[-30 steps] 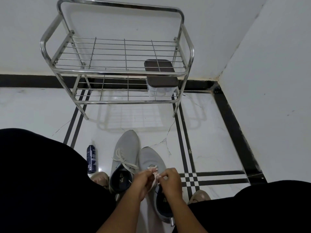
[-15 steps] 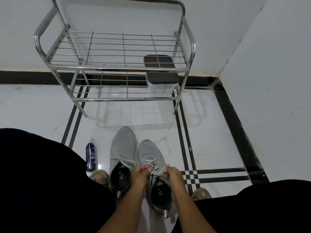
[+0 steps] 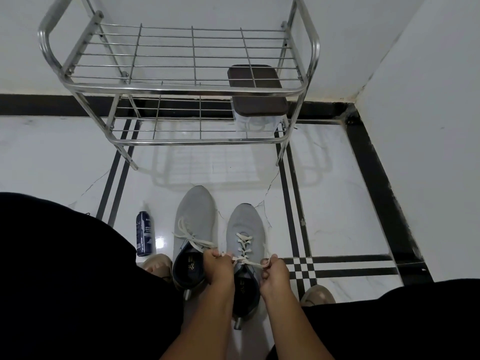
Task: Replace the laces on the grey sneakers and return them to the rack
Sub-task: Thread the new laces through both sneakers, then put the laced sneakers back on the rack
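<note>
Two grey sneakers stand side by side on the white floor (image 3: pixel 337 203) in the lower middle of the frame, toes pointing up the picture toward the rack (image 3: pixel 179 90). The right sneaker (image 3: pixel 242 227) carries a white lace (image 3: pixel 242 245) crossed through its eyelets, and both hands are at its top rows. The left hand (image 3: pixel 220 266) has its fingers curled and pinching one lace end just beside the tongue; the right hand (image 3: pixel 274 271) has its fingers curled and pinching the other end, drawn out to the right so the lace runs taut between the two hands. How the fingertips meet on the lace is hard to make out, since the knuckles face the camera. The heel and collar of this sneaker are largely hidden behind the wrists and forearms. The left sneaker (image 3: pixel 193 216) has a looser lace lying across its upper, and its dark opening is partly covered by the left hand. A dark spray can (image 3: pixel 145 233) stands just left of it; its label is too small to read. Black clothing fills the lower left and lower right corners, cutting off the floor there, and part of a foot shows at each edge of it. The rack's top rail is cut off by the upper edge of the frame; on its lower shelf at the right sits a clear box with a dark lid (image 3: pixel 257 90), its contents unclear.
</note>
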Tool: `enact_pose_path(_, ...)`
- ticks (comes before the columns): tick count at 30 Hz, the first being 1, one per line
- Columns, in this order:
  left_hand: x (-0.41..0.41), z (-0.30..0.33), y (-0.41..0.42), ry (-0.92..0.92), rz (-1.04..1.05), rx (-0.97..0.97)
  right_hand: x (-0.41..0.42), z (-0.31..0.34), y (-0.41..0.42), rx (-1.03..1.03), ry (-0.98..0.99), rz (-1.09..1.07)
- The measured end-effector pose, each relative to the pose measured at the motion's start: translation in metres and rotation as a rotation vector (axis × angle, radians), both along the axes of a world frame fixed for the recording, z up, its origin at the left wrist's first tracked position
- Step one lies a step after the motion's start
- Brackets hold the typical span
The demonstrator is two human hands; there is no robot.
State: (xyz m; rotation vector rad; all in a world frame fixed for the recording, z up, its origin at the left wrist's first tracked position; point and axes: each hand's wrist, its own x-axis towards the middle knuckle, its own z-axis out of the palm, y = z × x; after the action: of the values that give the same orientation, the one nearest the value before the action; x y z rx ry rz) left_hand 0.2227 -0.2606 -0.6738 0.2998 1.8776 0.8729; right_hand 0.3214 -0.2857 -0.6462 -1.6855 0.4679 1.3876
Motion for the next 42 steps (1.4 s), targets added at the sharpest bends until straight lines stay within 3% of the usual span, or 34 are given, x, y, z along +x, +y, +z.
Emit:
enact_pose_path(8,-0.004,-0.007,0.0,0.023,-0.061,0.002,0.007,-0.017,-0.002,0.023,0.027,-0.015)
enact_pose_path(13,-0.02,-0.008,0.009,0.083,-0.526,0.114,0.024,-0.028,-0.008,0.031,0.102,0.154)
enact_pose_path(17,-0.027,0.015,0.012,0.245,-0.672,0.266,0.024,-0.003,-0.008,0.109,0.015,0.289)
enact_pose_path(21,-0.048,0.044,0.009,0.687,-0.425,0.337,0.024,0.008,-0.013,-0.117,-0.372,0.804)
enact_pose_path(24,-0.071,0.042,0.004,0.687,-0.292,0.103,0.008,0.012,-0.033,-0.187,-0.372,1.191)
enact_pose_path(26,-0.083,0.04,-0.003,0.593,-0.25,-0.071,0.001,0.006,-0.043,-0.255,-0.563,1.31)
enact_pose_path(30,-0.091,0.038,-0.02,0.408,-0.26,-0.156,-0.009,0.004,-0.04,-0.278,-0.794,1.204)
enact_pose_path(34,-0.1,0.035,-0.02,0.419,-0.305,-0.155,-0.019,0.008,-0.028,-0.172,-0.849,0.934)
enact_pose_path(42,-0.102,0.04,-0.014,0.537,-0.358,-0.16,-0.03,-0.005,-0.009,-0.141,-0.981,1.025)
